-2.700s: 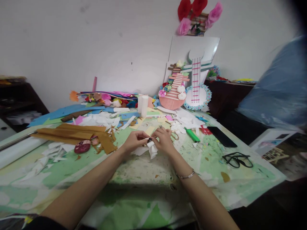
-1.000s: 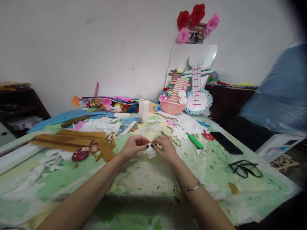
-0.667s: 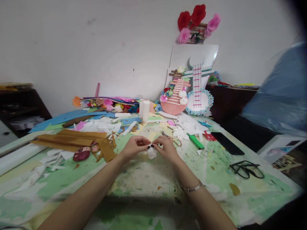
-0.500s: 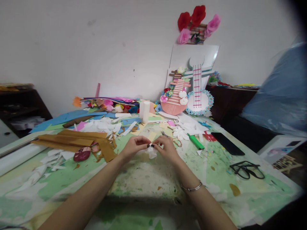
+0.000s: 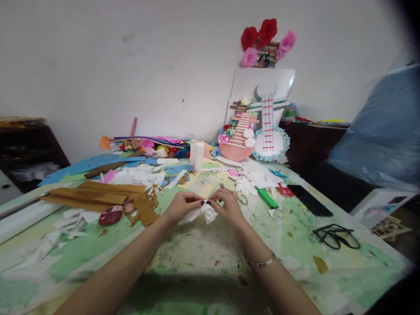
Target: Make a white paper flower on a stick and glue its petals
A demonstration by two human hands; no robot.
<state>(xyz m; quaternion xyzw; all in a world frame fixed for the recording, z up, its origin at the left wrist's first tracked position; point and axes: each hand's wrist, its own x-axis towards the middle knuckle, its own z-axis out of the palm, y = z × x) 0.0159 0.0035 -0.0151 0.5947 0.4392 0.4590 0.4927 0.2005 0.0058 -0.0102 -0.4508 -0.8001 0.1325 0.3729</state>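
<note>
Between my two hands, above the middle of the table, is a piece of white crepe paper (image 5: 209, 213), gathered at the top with loose folds hanging down. My left hand (image 5: 182, 207) pinches it from the left, thumb and forefinger closed. From the other side my right hand (image 5: 229, 206) pinches the same gathered spot, its dark-nailed thumb almost touching the left thumb. Just behind my right hand lie scissors (image 5: 242, 199), partly covered by it. White petal-shaped paper (image 5: 246, 185) rests beyond them, beside a green glue tube or marker (image 5: 267, 198).
Brown crepe paper (image 5: 95, 196) and a dark red pouch (image 5: 110, 215) lie at left. A white roll (image 5: 198, 156) stands upright at the back, before paper scraps. Black glasses (image 5: 337, 236) and a black phone (image 5: 309, 200) lie at right. Paper-decorated instrument models (image 5: 238, 144) lean at the wall.
The white paper now shows wider, fuller folds below my fingers and spreads further under my left hand. Both hands keep their pinch. The whole view has shifted slightly.
</note>
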